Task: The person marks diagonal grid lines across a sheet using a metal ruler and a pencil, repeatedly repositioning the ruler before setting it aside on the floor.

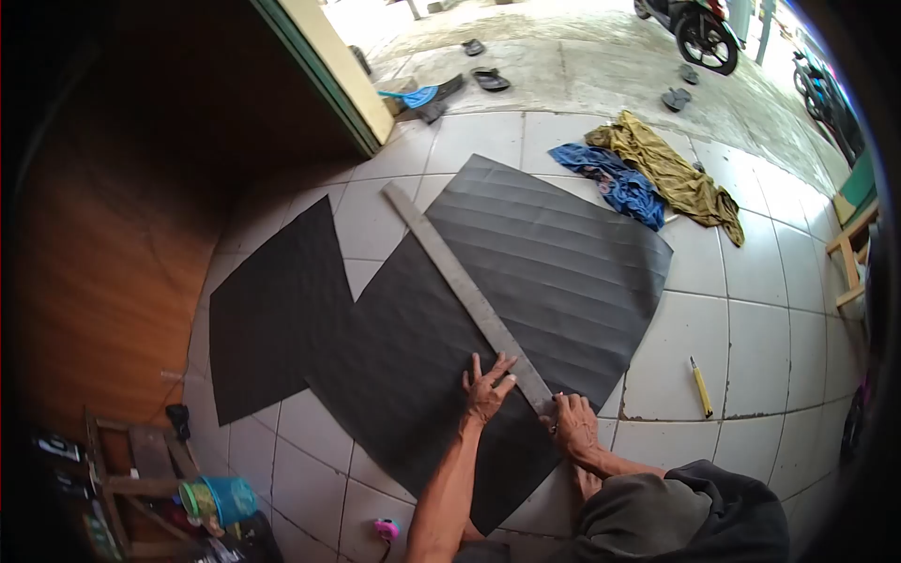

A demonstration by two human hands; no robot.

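Note:
A large black sheet (554,253) with faint parallel creases lies on the floor. A long metal ruler (460,284) crosses it slantwise. My left hand (486,394) presses down with spread fingers, its fingertips at the ruler's edge and on the sheet. At the near end of the ruler, by the sheet's edge, my right hand (574,424) is closed with its fingers bent; whatever may be inside them is hidden. Another black piece (277,310) reaches to the left and meets the large sheet, the join hard to make out.
A yellow cutter knife (701,387) lies on the tiles at right. Near my left forearm is a pink tape measure (386,529). Blue and olive cloths (657,174) lie beyond the sheet. A wooden rack with a blue container (230,499) stands lower left; sandals (490,79) lie outside.

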